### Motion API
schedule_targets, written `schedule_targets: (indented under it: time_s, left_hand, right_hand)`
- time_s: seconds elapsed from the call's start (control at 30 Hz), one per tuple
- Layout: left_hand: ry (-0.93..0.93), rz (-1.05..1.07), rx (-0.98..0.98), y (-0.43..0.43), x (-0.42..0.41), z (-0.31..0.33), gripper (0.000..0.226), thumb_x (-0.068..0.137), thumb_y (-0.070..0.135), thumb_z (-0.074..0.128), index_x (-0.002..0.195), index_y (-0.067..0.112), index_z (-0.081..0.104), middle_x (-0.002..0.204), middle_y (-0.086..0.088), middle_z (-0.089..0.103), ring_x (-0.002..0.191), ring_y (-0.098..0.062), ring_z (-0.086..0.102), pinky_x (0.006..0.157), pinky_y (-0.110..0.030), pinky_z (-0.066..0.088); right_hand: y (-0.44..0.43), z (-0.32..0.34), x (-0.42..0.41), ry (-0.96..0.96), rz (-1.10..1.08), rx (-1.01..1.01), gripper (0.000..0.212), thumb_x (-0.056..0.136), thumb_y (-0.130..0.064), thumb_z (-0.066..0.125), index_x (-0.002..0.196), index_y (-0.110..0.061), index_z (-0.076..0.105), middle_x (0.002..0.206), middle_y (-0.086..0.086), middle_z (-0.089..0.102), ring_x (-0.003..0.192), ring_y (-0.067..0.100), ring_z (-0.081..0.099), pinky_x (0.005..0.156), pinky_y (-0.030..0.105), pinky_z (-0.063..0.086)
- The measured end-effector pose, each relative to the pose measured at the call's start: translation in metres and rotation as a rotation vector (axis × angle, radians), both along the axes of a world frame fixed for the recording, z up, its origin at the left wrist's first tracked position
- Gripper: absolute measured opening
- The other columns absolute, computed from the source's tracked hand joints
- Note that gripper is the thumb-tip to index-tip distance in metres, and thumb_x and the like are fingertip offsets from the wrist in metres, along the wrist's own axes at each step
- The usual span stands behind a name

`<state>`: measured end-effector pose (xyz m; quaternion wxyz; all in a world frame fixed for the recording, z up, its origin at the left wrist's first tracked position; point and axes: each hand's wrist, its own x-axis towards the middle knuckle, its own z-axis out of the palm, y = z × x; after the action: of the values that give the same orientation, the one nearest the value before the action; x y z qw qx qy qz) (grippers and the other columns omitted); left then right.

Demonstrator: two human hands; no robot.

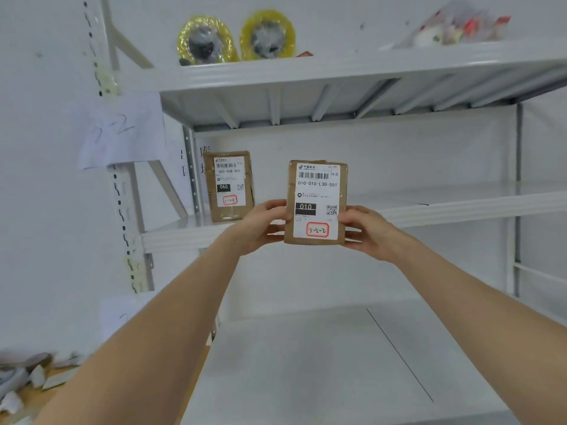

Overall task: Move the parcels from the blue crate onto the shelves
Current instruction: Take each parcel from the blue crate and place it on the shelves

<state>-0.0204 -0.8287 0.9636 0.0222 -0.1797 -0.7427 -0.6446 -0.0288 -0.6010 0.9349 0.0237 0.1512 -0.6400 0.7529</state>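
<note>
I hold a small brown cardboard parcel upright in front of the middle shelf, its white label reading 010-010-L30-551 facing me. My left hand grips its lower left edge and my right hand grips its lower right edge. A second brown parcel, labelled 060, stands upright on the middle shelf at the left, leaning near the back wall. The blue crate is out of view.
The top shelf carries two yellow-wrapped round parcels and a clear bag with red and white contents. The bottom shelf lies below my arms. A paper sign hangs on the left upright. Scraps lie on the floor at left.
</note>
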Motion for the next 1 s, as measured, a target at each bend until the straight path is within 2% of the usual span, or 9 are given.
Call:
schedule_targets:
  time_s: [0.13, 0.23, 0.33, 0.47, 0.57, 0.67, 0.77, 0.9, 1.0]
  left_hand:
    - [0.062, 0.045, 0.017, -0.003, -0.002, 0.029, 0.040, 0.086, 0.007, 0.054, 0.125, 0.014, 0.054, 0.106, -0.007, 0.070, 0.096, -0.025, 0.064, 0.091, -0.039, 0.052]
    - [0.084, 0.090, 0.048, -0.005, -0.008, 0.042, 0.041, 0.086, 0.006, 0.052, 0.126, 0.012, 0.053, 0.095, -0.005, 0.069, 0.084, -0.020, 0.064, 0.074, -0.031, 0.054]
    - [0.088, 0.126, 0.078, -0.007, -0.023, 0.049, 0.042, 0.086, 0.006, 0.049, 0.127, 0.011, 0.052, 0.096, -0.005, 0.068, 0.081, -0.018, 0.063, 0.058, -0.024, 0.049]
    - [0.093, 0.151, 0.104, -0.014, -0.053, 0.053, 0.043, 0.085, 0.005, 0.048, 0.127, 0.012, 0.051, 0.098, -0.006, 0.067, 0.087, -0.020, 0.063, 0.065, -0.028, 0.049]
    - [0.095, 0.155, 0.109, -0.019, -0.076, 0.053, 0.038, 0.085, 0.004, 0.047, 0.121, 0.011, 0.054, 0.097, -0.004, 0.066, 0.087, -0.020, 0.063, 0.070, -0.030, 0.050]
    - [0.093, 0.159, 0.090, -0.024, -0.097, 0.050, 0.029, 0.085, 0.003, 0.045, 0.111, 0.011, 0.057, 0.091, -0.002, 0.066, 0.082, -0.018, 0.062, 0.066, -0.028, 0.049]
    - [0.077, 0.172, 0.080, -0.028, -0.114, 0.047, 0.027, 0.086, 0.003, 0.046, 0.110, 0.010, 0.056, 0.091, -0.004, 0.066, 0.083, -0.019, 0.063, 0.066, -0.028, 0.049]
    - [0.075, 0.214, 0.068, -0.032, -0.133, 0.045, 0.019, 0.085, 0.001, 0.047, 0.097, 0.011, 0.058, 0.094, -0.007, 0.069, 0.091, -0.025, 0.064, 0.081, -0.035, 0.054]
    - [0.065, 0.262, 0.040, -0.031, -0.141, 0.045, 0.017, 0.086, -0.001, 0.044, 0.092, 0.008, 0.057, 0.098, -0.010, 0.068, 0.093, -0.027, 0.065, 0.086, -0.036, 0.054]
  right_hand:
    - [-0.011, 0.031, -0.004, 0.062, -0.011, -0.014, 0.025, 0.086, -0.011, 0.061, 0.110, -0.015, 0.057, 0.103, 0.006, 0.070, 0.088, 0.022, 0.066, 0.087, 0.036, 0.053]
    - [-0.023, 0.045, -0.012, 0.083, -0.027, -0.029, 0.022, 0.086, -0.010, 0.060, 0.107, -0.016, 0.057, 0.101, 0.005, 0.070, 0.089, 0.022, 0.066, 0.089, 0.037, 0.052]
    - [-0.034, 0.053, -0.029, 0.097, -0.046, -0.027, 0.030, 0.084, -0.010, 0.058, 0.114, -0.014, 0.056, 0.098, 0.004, 0.071, 0.089, 0.022, 0.066, 0.085, 0.035, 0.053]
    - [-0.047, 0.063, -0.054, 0.099, -0.078, -0.011, 0.032, 0.084, -0.010, 0.054, 0.116, -0.012, 0.055, 0.094, 0.003, 0.070, 0.084, 0.021, 0.066, 0.073, 0.031, 0.052]
    - [-0.059, 0.067, -0.073, 0.111, -0.110, 0.042, 0.027, 0.086, -0.010, 0.051, 0.112, -0.012, 0.055, 0.096, 0.005, 0.069, 0.085, 0.022, 0.065, 0.079, 0.033, 0.052]
    - [-0.070, 0.066, -0.092, 0.120, -0.133, 0.104, 0.015, 0.087, -0.009, 0.048, 0.099, -0.014, 0.057, 0.093, 0.005, 0.069, 0.087, 0.023, 0.064, 0.086, 0.034, 0.051]
    - [-0.077, 0.063, -0.108, 0.122, -0.147, 0.158, 0.014, 0.087, -0.008, 0.048, 0.094, -0.015, 0.058, 0.089, 0.003, 0.068, 0.085, 0.021, 0.064, 0.087, 0.034, 0.050]
    - [-0.082, 0.061, -0.130, 0.120, -0.145, 0.207, 0.032, 0.086, -0.008, 0.051, 0.117, -0.013, 0.053, 0.107, 0.005, 0.068, 0.092, 0.020, 0.066, 0.076, 0.028, 0.052]
    - [-0.085, 0.061, -0.140, 0.119, -0.158, 0.271, 0.036, 0.086, -0.008, 0.051, 0.121, -0.012, 0.050, 0.110, 0.006, 0.067, 0.096, 0.019, 0.065, 0.080, 0.029, 0.052]
